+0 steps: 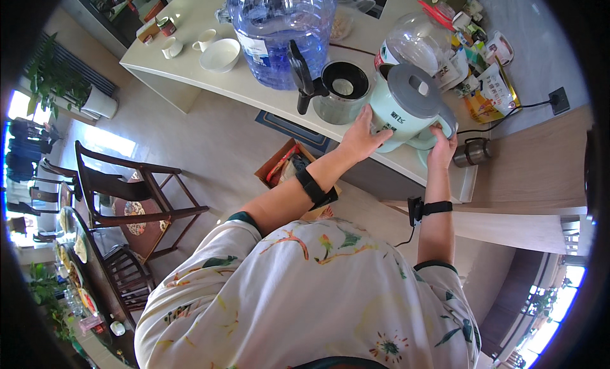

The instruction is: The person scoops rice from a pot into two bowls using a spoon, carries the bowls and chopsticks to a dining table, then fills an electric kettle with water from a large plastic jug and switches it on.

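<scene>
A mint-green electric kettle (398, 126) with a grey lid is tilted over the front of the white counter (267, 98). Against the near side of its body lies my left hand (360, 138), thumb spread across the printed surface. My right hand (442, 147) grips the lower part of the kettle's handle. Part of a mint-green base (423, 157) shows below the kettle, mostly hidden. Just left of the kettle stands a glass pot (339, 107) with a black upper part and a black handle.
A large blue water bottle (286, 40) stands behind the glass pot. A white bowl (220, 56) and two cups are farther left. A clear plastic jug (414, 42) and several packets crowd the right. A metal flask (472, 152) lies near the wooden panel. An open cardboard box (276, 166) sits below.
</scene>
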Motion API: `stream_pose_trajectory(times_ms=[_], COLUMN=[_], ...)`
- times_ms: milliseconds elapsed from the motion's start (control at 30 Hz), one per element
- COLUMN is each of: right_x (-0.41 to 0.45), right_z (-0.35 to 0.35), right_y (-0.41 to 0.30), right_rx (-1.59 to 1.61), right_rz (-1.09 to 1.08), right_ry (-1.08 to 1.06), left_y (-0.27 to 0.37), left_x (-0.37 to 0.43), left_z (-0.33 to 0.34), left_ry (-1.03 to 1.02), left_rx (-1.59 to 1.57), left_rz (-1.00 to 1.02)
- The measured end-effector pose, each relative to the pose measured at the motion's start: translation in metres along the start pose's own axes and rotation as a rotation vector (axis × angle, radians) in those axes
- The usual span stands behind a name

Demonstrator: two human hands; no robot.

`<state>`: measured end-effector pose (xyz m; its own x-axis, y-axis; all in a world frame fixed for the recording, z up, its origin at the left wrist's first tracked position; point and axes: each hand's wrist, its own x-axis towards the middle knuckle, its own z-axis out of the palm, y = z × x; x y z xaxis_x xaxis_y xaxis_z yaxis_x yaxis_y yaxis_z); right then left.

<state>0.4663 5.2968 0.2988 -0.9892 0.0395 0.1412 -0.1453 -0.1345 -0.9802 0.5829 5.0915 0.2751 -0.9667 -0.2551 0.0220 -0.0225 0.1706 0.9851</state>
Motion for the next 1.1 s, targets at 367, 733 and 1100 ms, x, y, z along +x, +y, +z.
stream_pose_trajectory(times_ms=[367, 733, 1100], right_x=[0.014, -0.075, -0.198], right_z=[-0.007, 0.033, 0.086], right_y=[-0.026, -0.085, -0.026], right_rx=[-0.448, -0.578, -0.480], right_rz=[-0.122, -0.566, -0.027], right_ry=[-0.135, -0.009, -0.549], left_y=[-0.006, 0.006, -0.082], left_x=[-0.055, -0.012, 0.020], left_z=[-0.072, -0.126, -0.129], left_ry=[0.664, 0.454, 0.124], left_rx=[0.298, 0.350, -0.526], left_rz=[0.068, 0.309, -0.297])
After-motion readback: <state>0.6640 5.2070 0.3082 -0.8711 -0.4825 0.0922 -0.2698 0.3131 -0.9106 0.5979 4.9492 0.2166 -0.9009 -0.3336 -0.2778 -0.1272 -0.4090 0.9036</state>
